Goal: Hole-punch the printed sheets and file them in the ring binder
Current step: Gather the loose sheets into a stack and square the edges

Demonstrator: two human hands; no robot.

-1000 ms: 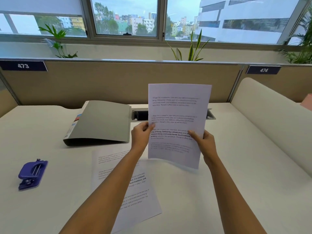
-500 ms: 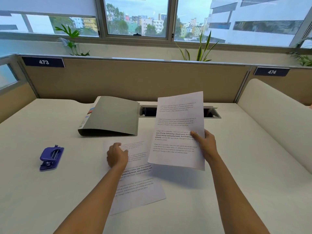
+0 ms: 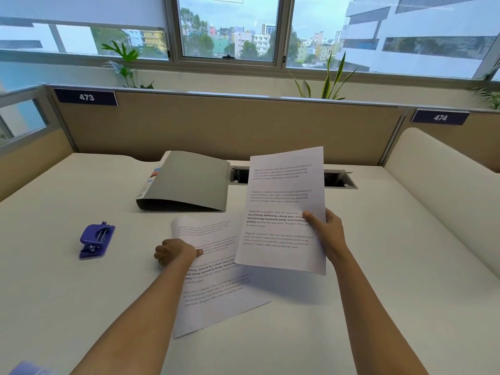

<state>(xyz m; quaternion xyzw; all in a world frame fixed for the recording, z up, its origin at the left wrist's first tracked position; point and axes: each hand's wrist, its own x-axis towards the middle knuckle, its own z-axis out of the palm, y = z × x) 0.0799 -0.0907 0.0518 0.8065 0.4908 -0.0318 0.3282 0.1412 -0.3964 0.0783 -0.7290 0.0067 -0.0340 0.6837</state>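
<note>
My right hand (image 3: pixel 326 231) holds one printed sheet (image 3: pixel 284 209) by its right edge, thumb on top, tilted up above the desk. A second printed sheet (image 3: pixel 216 280) lies on the desk below it. My left hand (image 3: pixel 176 251) grips this sheet at its left edge, and the sheet's top left corner curls upward. The grey ring binder (image 3: pixel 189 182) lies closed at the back of the desk. A purple hole punch (image 3: pixel 96 240) sits on the desk to the left, apart from both hands.
A white desk (image 3: pixel 378 280) is bounded by a tan partition (image 3: pixel 230 125) at the back and a cream panel (image 3: pixel 446 169) on the right. A cable slot (image 3: pixel 338 180) opens behind the held sheet. A blurred purple object (image 3: pixel 29 369) shows at the bottom left corner.
My left hand let go of the held sheet, dropped to the sheet on the desk and took hold of its left edge, lifting a corner. The right hand lowered its sheet.
</note>
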